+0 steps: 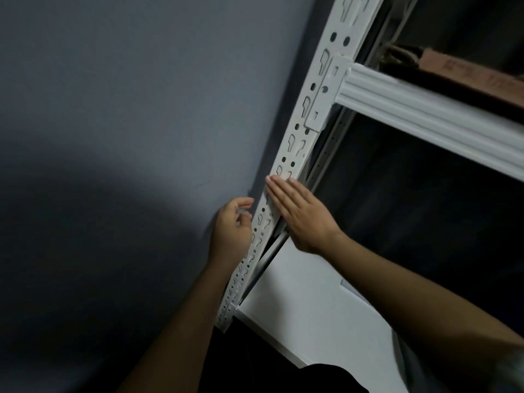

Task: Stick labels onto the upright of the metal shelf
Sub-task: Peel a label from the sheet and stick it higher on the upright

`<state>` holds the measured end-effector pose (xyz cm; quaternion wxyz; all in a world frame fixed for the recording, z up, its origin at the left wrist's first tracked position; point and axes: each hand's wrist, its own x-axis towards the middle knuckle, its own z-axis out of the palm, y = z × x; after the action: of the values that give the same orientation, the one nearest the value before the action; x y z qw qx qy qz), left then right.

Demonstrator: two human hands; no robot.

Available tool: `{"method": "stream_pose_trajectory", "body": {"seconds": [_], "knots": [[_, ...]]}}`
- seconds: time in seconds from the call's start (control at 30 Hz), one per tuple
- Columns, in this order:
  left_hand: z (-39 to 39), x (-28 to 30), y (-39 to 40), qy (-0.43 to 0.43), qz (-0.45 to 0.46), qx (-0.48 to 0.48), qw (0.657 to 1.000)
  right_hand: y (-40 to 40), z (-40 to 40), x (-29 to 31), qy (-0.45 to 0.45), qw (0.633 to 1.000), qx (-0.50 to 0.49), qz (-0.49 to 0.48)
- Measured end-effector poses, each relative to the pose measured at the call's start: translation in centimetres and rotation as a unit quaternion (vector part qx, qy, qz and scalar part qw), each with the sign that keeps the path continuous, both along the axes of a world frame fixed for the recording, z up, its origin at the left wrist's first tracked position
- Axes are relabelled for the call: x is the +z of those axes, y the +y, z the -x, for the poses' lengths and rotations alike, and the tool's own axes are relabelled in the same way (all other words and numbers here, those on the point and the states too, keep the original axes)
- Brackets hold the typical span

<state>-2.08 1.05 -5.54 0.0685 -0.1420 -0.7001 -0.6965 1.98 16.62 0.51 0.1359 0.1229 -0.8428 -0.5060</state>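
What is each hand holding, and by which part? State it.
Nothing is gripped. The right hand lies flat, fingers straight, pressing the front face of the upright. The left hand hovers beside the upright's left edge, fingers loosely curled, holding nothing visible.

Right hand [300, 214] presses flat on white upright [309, 109]; left hand [231, 226] beside.

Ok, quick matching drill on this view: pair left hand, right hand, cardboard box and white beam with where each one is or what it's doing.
Things:
1. left hand
2. right hand
3. cardboard box
4. white beam

Places or states:
A. lies on the upper shelf level, top right
B. fingers straight, flat against the upright
C. runs rightward from the upright, hooked into its slots
D. fingers loosely curled, on the wall side of the upright

Pairs: 1-D, 2-B, 3-A, 4-C
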Motion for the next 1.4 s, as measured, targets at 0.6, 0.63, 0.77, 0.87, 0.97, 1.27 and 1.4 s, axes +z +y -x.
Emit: {"method": "stream_pose_trajectory", "body": {"seconds": [0.6,0.63,0.77,0.87,0.97,1.27,1.4], "knots": [[-0.4,-1.2,-1.7,0.035,0.104,0.005,0.994,-0.5,-1.6,-0.4,-0.118,0.992,-0.024,0.036],[-0.7,-1.2,-2.0,0.043,0.107,0.008,0.993,-0.7,-1.5,0.1,-0.114,0.992,-0.015,0.048],[-1.1,-1.1,-2.3,0.046,0.114,0.01,0.992,-0.4,-1.1,2.4,-0.019,0.997,-0.016,0.078],[-1.0,-0.5,-2.3,0.049,0.137,-0.002,0.989,-0.5,-1.7,1.3,-0.076,0.996,-0.044,0.029],[-1.4,1.4,-3.1,0.067,0.169,-0.021,0.983,-1.2,-2.6,-0.5,-0.145,0.986,-0.058,0.052],[-4.7,9.0,-5.9,0.097,0.361,0.021,0.927,-8.0,-4.8,7.0,-0.069,0.921,0.002,0.383],[-6.6,15.4,-6.8,0.141,0.385,0.05,0.911,-9.8,-7.5,13.5,-0.004,0.926,0.032,0.377]]}}
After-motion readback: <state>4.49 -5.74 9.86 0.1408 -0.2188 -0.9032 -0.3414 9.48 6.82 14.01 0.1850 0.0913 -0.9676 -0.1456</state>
